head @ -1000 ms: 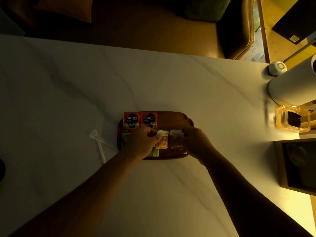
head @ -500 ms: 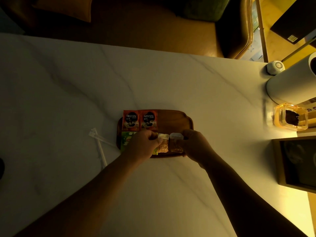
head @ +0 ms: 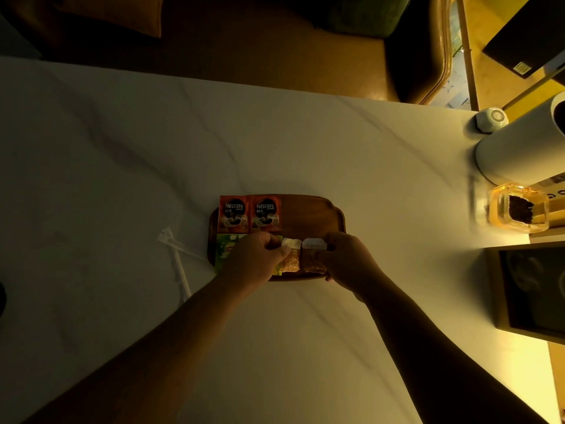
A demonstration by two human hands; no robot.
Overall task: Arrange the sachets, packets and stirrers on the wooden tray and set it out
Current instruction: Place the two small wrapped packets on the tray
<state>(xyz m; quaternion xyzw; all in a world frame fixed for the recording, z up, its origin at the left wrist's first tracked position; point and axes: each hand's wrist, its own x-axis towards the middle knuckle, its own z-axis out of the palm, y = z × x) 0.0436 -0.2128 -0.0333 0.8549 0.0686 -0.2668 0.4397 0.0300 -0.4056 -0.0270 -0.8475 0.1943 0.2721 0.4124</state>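
Observation:
A wooden tray (head: 308, 214) lies mid-table. Two red Nescafe sachets (head: 249, 213) sit side by side along its far left edge. A green tea packet (head: 225, 247) lies below them, partly under my left hand (head: 252, 258). Two small amber packets stand side by side at the tray's near edge: my left hand pinches the left amber packet (head: 290, 258), my right hand (head: 348, 260) pinches the right amber packet (head: 312, 257). White stirrers (head: 177, 255) lie on the table left of the tray, outside it.
A white cylinder (head: 526, 145) and a small white round device (head: 491, 119) stand at the far right. An amber glass container (head: 518, 208) and a dark framed box (head: 532, 292) sit along the right edge. A brown chair (head: 275, 44) is beyond the table.
Both hands and the two amber packets stay nearly in place at the tray's near edge; the view has shifted only slightly.

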